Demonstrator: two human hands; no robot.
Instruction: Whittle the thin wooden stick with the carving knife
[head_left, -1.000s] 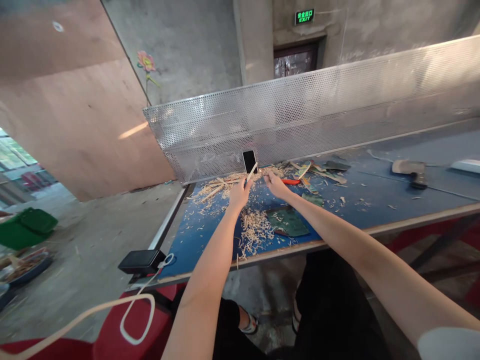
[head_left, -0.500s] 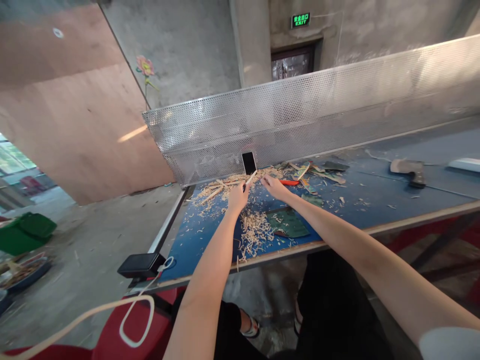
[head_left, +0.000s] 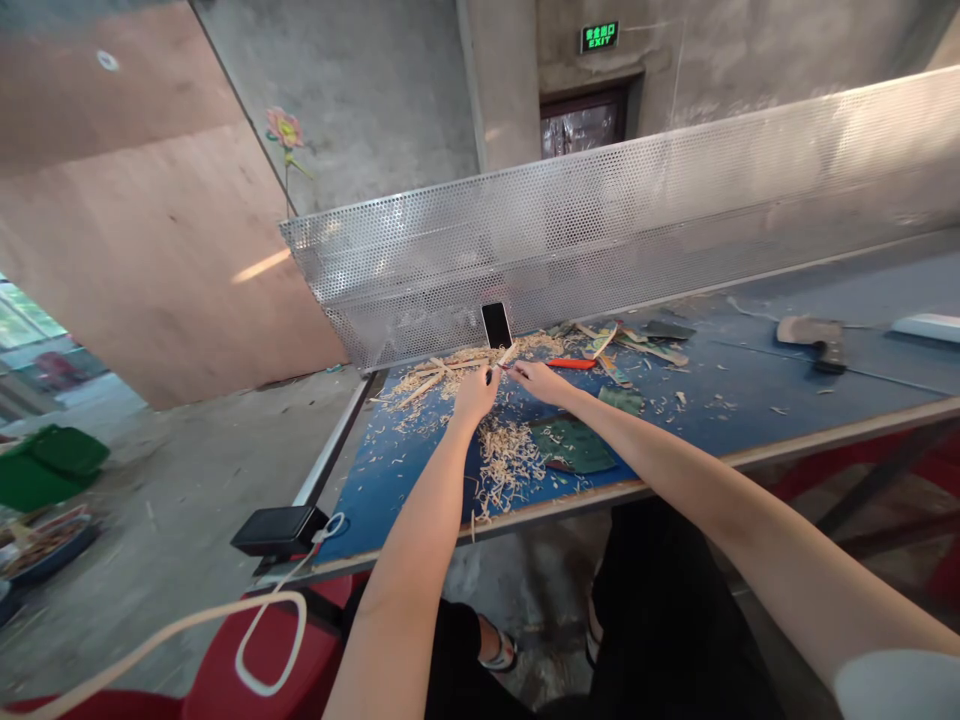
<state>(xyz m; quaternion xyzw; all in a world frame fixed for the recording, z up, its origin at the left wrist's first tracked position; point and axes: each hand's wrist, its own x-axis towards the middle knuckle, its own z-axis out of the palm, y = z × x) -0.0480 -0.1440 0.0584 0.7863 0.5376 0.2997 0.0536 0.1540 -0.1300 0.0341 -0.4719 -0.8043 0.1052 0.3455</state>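
My left hand (head_left: 475,392) is closed round a pale wooden stick (head_left: 507,353), whose end sticks up past the fingers. Close on its right, my right hand (head_left: 536,380) has its fingers pinched near the stick; something small and thin, too small to name, shows between the two hands. Curly wood shavings (head_left: 508,462) lie on the blue table (head_left: 397,470) below and around both hands. A phone (head_left: 496,325) leans upright against the perforated metal panel just behind them. An orange-red tool (head_left: 573,364) rests to the right of my right hand.
Wood strips (head_left: 646,346) and a dark green sheet (head_left: 572,445) lie on the table. Farther right are a hatchet-like tool (head_left: 814,338) and a white object (head_left: 930,327). The perforated panel (head_left: 570,220) runs along the back. A black box (head_left: 277,531) with a cable sits at the left corner.
My right hand has moved left, nearer to my left hand and the stick. My left hand still holds the stick. The view has shifted slightly.
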